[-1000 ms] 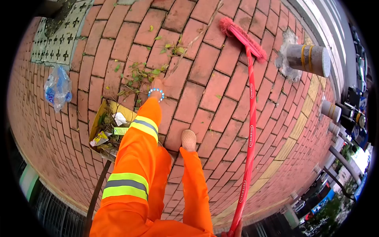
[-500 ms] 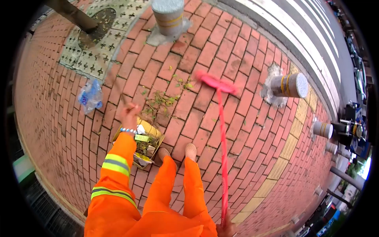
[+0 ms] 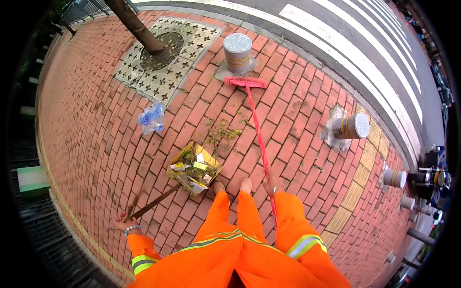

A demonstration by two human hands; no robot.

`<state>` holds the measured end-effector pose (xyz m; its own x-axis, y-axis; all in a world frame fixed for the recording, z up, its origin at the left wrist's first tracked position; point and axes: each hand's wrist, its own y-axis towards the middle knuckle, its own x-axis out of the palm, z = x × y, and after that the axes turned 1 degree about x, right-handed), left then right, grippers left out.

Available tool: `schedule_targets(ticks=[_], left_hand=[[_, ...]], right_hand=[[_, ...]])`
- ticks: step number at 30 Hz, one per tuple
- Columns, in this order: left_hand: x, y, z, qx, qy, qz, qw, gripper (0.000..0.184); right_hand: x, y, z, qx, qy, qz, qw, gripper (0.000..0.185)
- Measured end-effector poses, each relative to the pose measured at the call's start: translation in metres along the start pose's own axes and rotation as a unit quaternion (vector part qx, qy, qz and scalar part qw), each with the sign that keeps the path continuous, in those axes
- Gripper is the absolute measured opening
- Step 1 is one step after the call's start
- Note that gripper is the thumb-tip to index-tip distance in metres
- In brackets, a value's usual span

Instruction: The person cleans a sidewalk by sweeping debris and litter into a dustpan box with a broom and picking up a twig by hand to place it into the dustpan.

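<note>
My left hand (image 3: 126,222) is closed around the upper end of the dustpan's brown handle (image 3: 157,200). A blurred thin brown stick (image 3: 136,200) also shows at its fingers; its kind is unclear. The yellow dustpan (image 3: 211,161) sits on the bricks left of my feet, holding twigs, wrappers and a green-yellow packet (image 3: 200,165). My right hand (image 3: 273,185) grips the red broom (image 3: 260,132) by its shaft. The broom's pink-red head (image 3: 246,82) is at the foot of the nearest bollard. Green and dry twigs (image 3: 223,133) lie between dustpan and broom.
A crumpled clear plastic bottle or bag (image 3: 152,118) lies on the left. Grey bollards (image 3: 237,50) (image 3: 351,126) line the kerb, beside a zebra crossing (image 3: 345,36). A tree trunk (image 3: 134,24) rises from a perforated grate (image 3: 153,84). Railings stand at the far left.
My left hand has gone from above the dustpan to its handle, down and left. The broom head has moved toward the bollard, and my right hand shows higher up. The view has shifted too.
</note>
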<state>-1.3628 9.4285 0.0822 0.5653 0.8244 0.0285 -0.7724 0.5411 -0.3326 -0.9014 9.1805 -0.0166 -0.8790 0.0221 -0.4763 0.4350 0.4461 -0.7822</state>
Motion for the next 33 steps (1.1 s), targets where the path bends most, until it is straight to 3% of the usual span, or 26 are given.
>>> schedule_targets(ticks=[2,4,6,7,8,12,17,19,22,24,26,30,32,33], left_hand=[[-0.032,0.033,-0.002,-0.037,0.067,0.054,0.996,0.029],[-0.061,0.061,-0.01,-0.099,0.096,0.082,0.987,0.029],[-0.086,0.081,-0.022,-0.168,0.094,0.088,0.977,0.029],[-0.095,0.087,-0.028,-0.198,0.085,0.082,0.973,0.029],[-0.101,0.094,-0.034,-0.229,0.076,0.07,0.968,0.029],[-0.114,0.13,-0.044,-0.333,0.04,0.021,0.942,0.028],[-0.113,0.185,-0.051,-0.452,0.013,-0.065,0.89,0.028],[-0.102,0.199,-0.058,-0.494,0.01,-0.101,0.863,0.028],[-0.072,0.204,-0.073,-0.548,0.004,-0.139,0.825,0.027],[-0.058,0.206,-0.078,-0.571,0.004,-0.153,0.807,0.027],[-0.048,0.203,-0.085,-0.592,0.006,-0.165,0.788,0.027],[-0.043,0.198,-0.092,-0.621,0.012,-0.174,0.765,0.027],[-0.049,0.196,-0.09,-0.626,0.02,-0.178,0.759,0.027],[-0.052,0.197,-0.09,-0.629,0.025,-0.177,0.757,0.027]], right_hand=[[0.023,0.012,0.005,0.003,0.014,-0.028,1.0,0.063],[0.063,-0.019,0.045,-0.124,-0.078,0.08,0.986,0.068],[0.05,-0.09,0.038,-0.055,-0.048,-0.049,0.996,0.071],[0.049,-0.121,0.044,-0.075,-0.023,-0.037,0.996,0.069],[0.032,-0.15,0.028,0.069,0.068,-0.154,0.983,0.068],[0.069,-0.212,0.035,-0.005,0.073,-0.045,0.996,0.069],[0.159,-0.155,0.004,-0.041,-0.022,0.135,0.99,0.065],[0.174,-0.147,-0.049,0.035,0.123,0.079,0.989,0.064],[0.237,-0.163,-0.06,0.035,0.148,0.088,0.984,0.064],[0.256,-0.226,-0.106,0.051,0.261,0.026,0.964,0.063],[0.278,-0.264,-0.097,0.066,0.314,-0.034,0.947,0.062],[0.278,-0.3,-0.137,0.023,0.299,-0.008,0.954,0.06],[0.278,-0.267,-0.138,0.036,0.253,-0.004,0.967,0.06],[0.276,-0.243,-0.145,0.007,0.186,0.045,0.981,0.061]])
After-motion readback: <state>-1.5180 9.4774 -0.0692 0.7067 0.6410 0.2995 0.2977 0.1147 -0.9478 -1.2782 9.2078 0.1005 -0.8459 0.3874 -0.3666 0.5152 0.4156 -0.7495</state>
